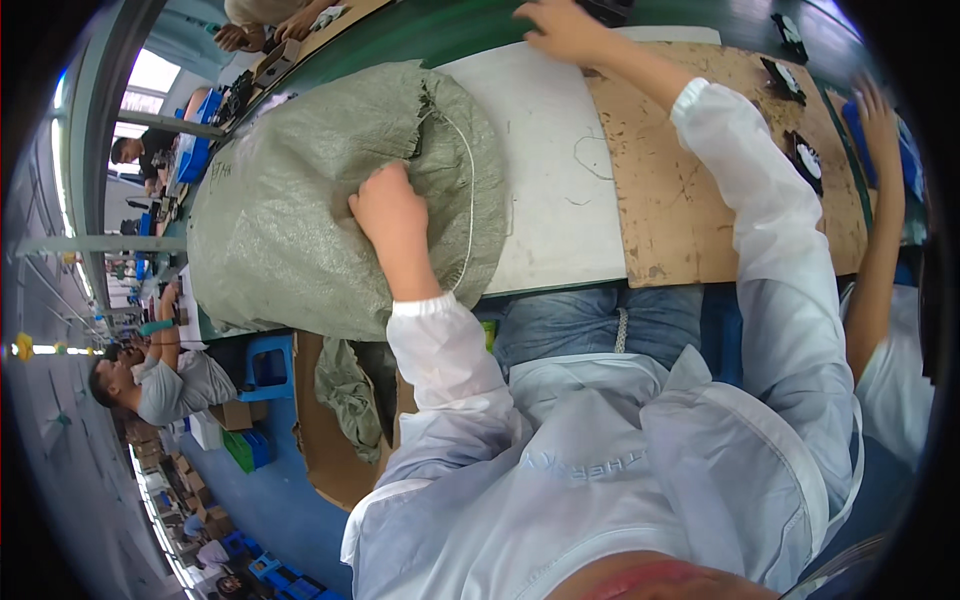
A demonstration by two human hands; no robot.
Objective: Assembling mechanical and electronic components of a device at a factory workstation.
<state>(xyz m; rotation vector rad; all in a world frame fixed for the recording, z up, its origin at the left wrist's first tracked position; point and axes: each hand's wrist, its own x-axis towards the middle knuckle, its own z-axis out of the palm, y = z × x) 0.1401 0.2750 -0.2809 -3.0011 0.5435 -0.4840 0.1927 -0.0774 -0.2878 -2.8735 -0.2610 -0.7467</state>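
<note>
A large grey-green woven sack lies bulging on the left of the bench, with a white cord along its right side. My left hand is closed at the sack's dark, creased mouth, its fingers curled into the fabric. What is inside the sack is hidden. Far across the bench, my right hand is stretched over the green belt, fingers apart and nothing visible in them. Just right of it sits a black object, cut off by the picture's edge.
A white sheet and a worn brown board cover the bench; several black-and-white parts lie at the board's right. A co-worker's arm is at far right. Below the sack stands a cardboard box holding a crumpled sack.
</note>
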